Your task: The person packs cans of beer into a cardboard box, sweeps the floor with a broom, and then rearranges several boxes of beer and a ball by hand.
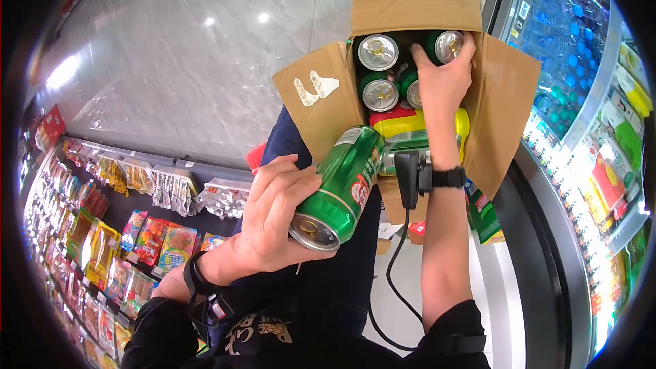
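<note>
My left hand (277,212) is wrapped round a large green can (340,188), tilted, with its silver top toward me. An open cardboard box (417,0) stands in front, flaps spread. Inside it are several green cans with silver tops, among them an upright can (378,52) at the back left, plus a red and yellow package (400,123) at the near side. My right hand (444,75) reaches into the box, its fingers round the top of the back right can (449,46). A black device is strapped to my right wrist.
Shelves of snack packets (164,239) line the left side. At the right is a lit fridge (567,48) with bottles behind its dark-framed edge. Grey floor (205,68) lies beyond the box. A black cable (391,287) hangs from the wrist device.
</note>
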A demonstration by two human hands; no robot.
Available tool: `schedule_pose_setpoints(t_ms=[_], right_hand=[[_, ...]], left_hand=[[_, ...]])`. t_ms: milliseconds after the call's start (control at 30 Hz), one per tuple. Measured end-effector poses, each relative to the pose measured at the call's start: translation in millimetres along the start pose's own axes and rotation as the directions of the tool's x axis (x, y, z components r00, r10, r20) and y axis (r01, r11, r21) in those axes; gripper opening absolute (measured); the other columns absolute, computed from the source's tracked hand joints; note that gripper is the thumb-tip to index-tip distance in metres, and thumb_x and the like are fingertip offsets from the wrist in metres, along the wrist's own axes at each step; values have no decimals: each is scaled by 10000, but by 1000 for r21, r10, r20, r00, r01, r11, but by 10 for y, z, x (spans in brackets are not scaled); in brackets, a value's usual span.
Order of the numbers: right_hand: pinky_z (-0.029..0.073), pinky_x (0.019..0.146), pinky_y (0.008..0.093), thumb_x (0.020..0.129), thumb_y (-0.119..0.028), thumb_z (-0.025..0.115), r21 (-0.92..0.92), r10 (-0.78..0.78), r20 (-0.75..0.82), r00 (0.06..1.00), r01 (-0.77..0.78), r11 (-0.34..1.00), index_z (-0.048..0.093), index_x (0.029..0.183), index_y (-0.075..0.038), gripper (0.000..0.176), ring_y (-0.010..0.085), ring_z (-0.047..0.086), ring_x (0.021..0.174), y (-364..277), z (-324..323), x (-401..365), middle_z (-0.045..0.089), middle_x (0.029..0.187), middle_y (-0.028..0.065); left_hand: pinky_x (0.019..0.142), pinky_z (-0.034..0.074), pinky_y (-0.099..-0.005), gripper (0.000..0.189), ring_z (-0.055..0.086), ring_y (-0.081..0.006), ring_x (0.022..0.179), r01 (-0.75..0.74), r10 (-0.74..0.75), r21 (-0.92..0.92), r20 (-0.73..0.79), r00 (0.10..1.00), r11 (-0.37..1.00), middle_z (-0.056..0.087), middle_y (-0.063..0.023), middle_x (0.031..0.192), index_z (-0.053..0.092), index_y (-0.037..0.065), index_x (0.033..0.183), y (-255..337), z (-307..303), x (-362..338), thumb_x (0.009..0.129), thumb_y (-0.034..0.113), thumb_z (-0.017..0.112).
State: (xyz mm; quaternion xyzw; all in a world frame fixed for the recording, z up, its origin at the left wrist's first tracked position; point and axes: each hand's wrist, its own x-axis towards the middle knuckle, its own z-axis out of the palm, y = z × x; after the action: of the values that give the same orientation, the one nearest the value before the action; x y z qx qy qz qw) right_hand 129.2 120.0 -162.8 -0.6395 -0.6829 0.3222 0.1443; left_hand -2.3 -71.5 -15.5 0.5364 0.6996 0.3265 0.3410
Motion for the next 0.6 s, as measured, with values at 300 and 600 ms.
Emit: schedule_pose_setpoints(t_ms=[300,600], right_hand=[[439,760,411,594,-170,704,-140,0,194,981,28,990,452,1053,-111,527,377,557,903,-96,8,-124,591,941,203],[364,926,392,660,-36,628,126,-324,420,847,299,946,417,1205,-69,585,341,432,1135,-333,-756,-557,450,1215,179]], left_hand=[[781,442,-435,696,529,-324,836,11,-11,-28,21,1000,1000,562,-175,935,485,-44,1003,-29,4,-38,442,208,810],[797,439,-434,704,532,-306,855,-27,26,-32,-9,1000,999,568,-176,952,490,-34,1010,128,75,155,447,238,816]])
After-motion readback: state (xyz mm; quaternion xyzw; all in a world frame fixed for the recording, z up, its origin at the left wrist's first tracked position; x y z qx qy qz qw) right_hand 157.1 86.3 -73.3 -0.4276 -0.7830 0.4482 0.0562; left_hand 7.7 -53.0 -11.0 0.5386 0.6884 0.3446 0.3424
